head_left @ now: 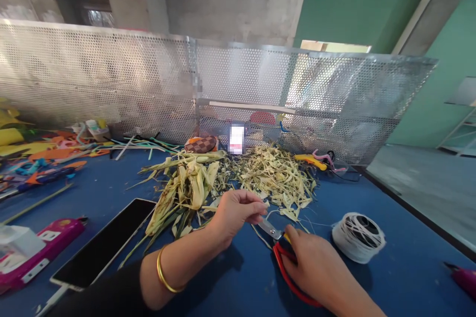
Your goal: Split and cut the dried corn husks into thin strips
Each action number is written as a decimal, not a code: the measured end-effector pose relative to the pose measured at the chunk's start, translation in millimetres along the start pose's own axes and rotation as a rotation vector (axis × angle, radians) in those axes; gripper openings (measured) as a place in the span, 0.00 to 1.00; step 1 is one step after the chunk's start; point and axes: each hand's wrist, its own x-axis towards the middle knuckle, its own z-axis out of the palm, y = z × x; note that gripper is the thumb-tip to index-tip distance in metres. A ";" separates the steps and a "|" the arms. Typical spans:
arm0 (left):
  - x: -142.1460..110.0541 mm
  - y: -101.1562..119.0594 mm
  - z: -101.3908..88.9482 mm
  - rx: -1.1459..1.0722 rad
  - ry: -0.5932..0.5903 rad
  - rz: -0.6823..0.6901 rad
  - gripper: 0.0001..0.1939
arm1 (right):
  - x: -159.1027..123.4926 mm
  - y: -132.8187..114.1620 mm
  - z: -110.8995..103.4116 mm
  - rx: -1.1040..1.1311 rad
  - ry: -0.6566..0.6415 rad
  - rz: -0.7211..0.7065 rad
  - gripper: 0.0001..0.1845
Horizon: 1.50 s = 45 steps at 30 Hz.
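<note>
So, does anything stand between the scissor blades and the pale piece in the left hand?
Yes, in this view: fingertips of the left hand, which pinch the pale piece, come between it and the far end of the blades. Depth can't be judged here.

Right hand (316, 263) grips red-handled scissors (274, 233), left hand (234, 213) pinches small pale piece (267, 205); on blue table (230, 287), dry plant shreds (277, 174) lie heaped beyond both hands, white thread spool (353, 241) near right hand.

**Decent light, wonky edges**

Pretty even brightness, glare washing out the perforated panel (63, 74) at far left, soft shadow under the left hand (232, 213). Little far screen (236, 139) is blown white, pixelated around. Wide-angle stretch warps both sides.
</note>
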 end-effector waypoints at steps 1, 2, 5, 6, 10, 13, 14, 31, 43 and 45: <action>-1.7 0.8 0.6 0.007 -0.011 0.014 0.05 | -1.3 -1.0 -1.9 -0.004 -0.002 -0.015 0.04; -3.3 1.6 1.1 0.012 -0.018 0.026 0.05 | -2.8 -2.4 -3.1 -0.003 -0.003 -0.023 0.05; -7.0 4.4 1.8 0.025 0.000 0.030 0.05 | -7.2 -10.6 -1.6 0.006 -0.002 0.017 0.07; -7.7 5.0 1.9 0.028 0.009 0.010 0.05 | -8.3 -14.7 0.1 0.014 0.009 0.049 0.08; -8.0 3.1 2.3 0.023 -0.003 -0.101 0.09 | -10.9 -32.4 5.2 0.054 0.064 0.137 0.09; -6.9 -2.3 2.4 0.021 -0.028 -0.145 0.10 | -11.7 -37.3 1.2 -0.015 -0.003 0.108 0.08; -6.6 -4.1 2.4 0.022 -0.035 -0.150 0.10 | -11.2 -35.6 -1.5 -0.050 -0.039 0.098 0.09; -1.1 -19.3 -1.0 -0.078 -0.080 -0.253 0.09 | 27.6 42.3 3.9 -0.178 0.104 0.291 0.14; -1.0 -30.6 2.2 -0.069 -0.218 -0.295 0.08 | -16.6 3.3 19.0 -0.152 0.462 -0.254 0.09; -2.9 -32.9 3.6 -0.079 -0.293 -0.333 0.09 | -24.0 -10.6 17.7 -0.129 0.508 -0.361 0.10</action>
